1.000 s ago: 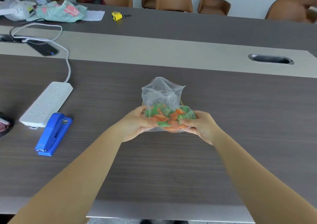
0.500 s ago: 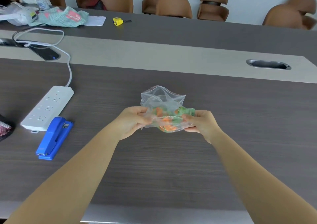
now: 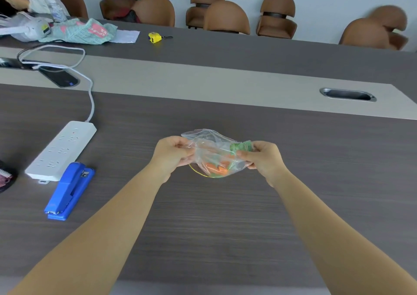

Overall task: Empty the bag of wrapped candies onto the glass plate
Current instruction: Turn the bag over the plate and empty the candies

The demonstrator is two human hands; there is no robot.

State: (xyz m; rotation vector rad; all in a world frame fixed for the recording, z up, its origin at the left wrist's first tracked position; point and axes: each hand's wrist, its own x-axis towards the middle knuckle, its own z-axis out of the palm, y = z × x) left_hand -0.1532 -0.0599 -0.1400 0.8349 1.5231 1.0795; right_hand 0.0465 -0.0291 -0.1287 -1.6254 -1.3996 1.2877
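Note:
A clear plastic bag (image 3: 213, 147) with orange and green wrapped candies (image 3: 216, 168) hangs between both hands over the middle of the dark table. My left hand (image 3: 172, 153) pinches its left side and my right hand (image 3: 261, 157) pinches its right side, with green candies bunched against the right fingers. The bag lies tilted, and the orange candies sag at its low front. Just under the bag a thin yellow-green curved rim (image 3: 198, 174) of the glass plate shows; the bag hides most of the plate.
A white power strip (image 3: 62, 149) with its cord and a blue stapler (image 3: 70, 191) lie to the left. A phone (image 3: 58, 78), cloth and a yellow tape measure (image 3: 155, 37) sit further back. A metal cable slot (image 3: 347, 95) is at back right. Brown chairs line the far side.
The bag has gone from upright to tipped over and lower, its top folded toward the left. Candies have shifted to the right side and the low front. The plate's rim now shows beneath.

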